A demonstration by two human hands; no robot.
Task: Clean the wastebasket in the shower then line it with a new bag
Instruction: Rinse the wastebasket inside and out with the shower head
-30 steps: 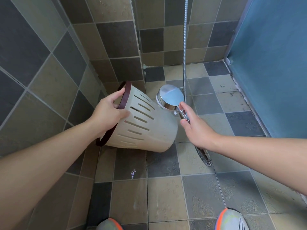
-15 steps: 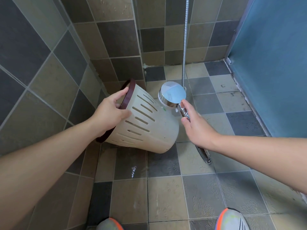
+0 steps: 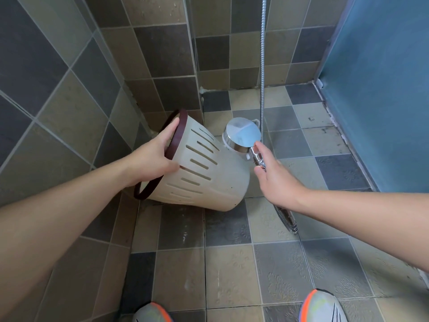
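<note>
- Two hands engaged: left hand (image 3: 153,159) grips the tilted wastebasket (image 3: 209,175) at its brown rim (image 3: 176,135).
- Right hand (image 3: 276,180) grasps the chrome shower head (image 3: 241,134) by its handle, beside the wastebasket base.

Both arms reach forward (each grip curled closed): left hand (image 3: 155,159), right hand (image 3: 276,180).

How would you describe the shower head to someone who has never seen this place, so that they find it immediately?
Start at the corner where the tiled walls meet the tiled floor. Just in front of it, the left hand holds a tilted cream wastebasket with a dark brown rim. The shower head sits right beside the basket's base, its handle gripped by the right hand: the only round, shiny chrome disc, with a metal hose running up behind it.
</note>
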